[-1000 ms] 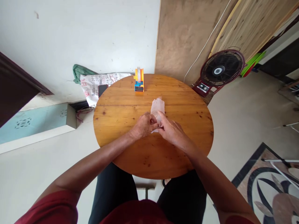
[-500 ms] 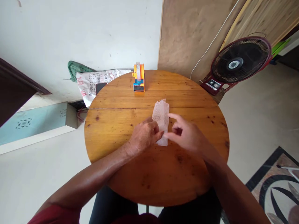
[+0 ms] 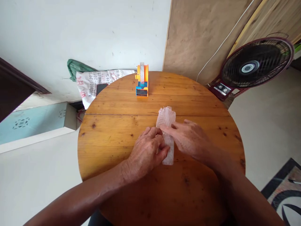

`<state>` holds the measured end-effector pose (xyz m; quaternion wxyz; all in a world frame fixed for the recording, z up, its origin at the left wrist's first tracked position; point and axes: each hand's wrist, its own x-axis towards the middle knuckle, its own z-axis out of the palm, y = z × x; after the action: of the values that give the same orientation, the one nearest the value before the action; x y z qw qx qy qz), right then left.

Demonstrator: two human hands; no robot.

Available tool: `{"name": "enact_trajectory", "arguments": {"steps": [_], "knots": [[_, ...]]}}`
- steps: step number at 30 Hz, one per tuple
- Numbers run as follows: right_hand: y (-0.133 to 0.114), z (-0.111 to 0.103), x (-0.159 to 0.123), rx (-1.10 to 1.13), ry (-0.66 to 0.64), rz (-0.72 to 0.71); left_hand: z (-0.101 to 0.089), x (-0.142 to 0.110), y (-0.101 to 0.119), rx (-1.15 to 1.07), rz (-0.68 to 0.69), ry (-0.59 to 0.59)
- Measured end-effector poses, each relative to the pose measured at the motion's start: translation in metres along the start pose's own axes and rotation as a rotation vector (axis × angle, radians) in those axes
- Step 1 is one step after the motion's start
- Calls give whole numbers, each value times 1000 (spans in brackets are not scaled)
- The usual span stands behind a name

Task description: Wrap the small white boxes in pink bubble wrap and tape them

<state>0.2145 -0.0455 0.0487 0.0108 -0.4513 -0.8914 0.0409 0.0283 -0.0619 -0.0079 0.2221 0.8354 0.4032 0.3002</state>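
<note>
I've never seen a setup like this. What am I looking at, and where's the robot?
There isn't a robot here: a person works with two bare hands, and one camera worn on the head, looking forward and down, takes every picture. On the round wooden table are a pale, crumpled strip and, farther back, an orange and blue tape dispenser. The left hand curls over the strip; the right hand reaches across it. Whether either grips it is unclear.

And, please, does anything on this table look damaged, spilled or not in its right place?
The whitish wrap at the left hand and right hand looks slightly odd: its far end is ragged, its near end straighter. I see no spill on the table; the tape dispenser stands upright.
</note>
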Motion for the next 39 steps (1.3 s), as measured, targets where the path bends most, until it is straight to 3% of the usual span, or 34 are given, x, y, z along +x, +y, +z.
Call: {"name": "enact_trajectory", "arguments": {"steps": [8,12,19,24,31,39], "knots": [[9,21,-1,-78,160,-43,0,1,1,-16,20,-25],[7,23,-2,-103,170,-31,2,0,0,-38,2,-21],[1,20,-8,-209,330,-38,1,5,-4,-156,22,-61],[7,31,-4,-140,256,-26,2,7,-4,-196,0,-59],[16,40,1,-16,193,-11,5,2,-3,-79,-28,-28],[22,47,1,67,162,44,2,1,-1,66,136,15]]}}
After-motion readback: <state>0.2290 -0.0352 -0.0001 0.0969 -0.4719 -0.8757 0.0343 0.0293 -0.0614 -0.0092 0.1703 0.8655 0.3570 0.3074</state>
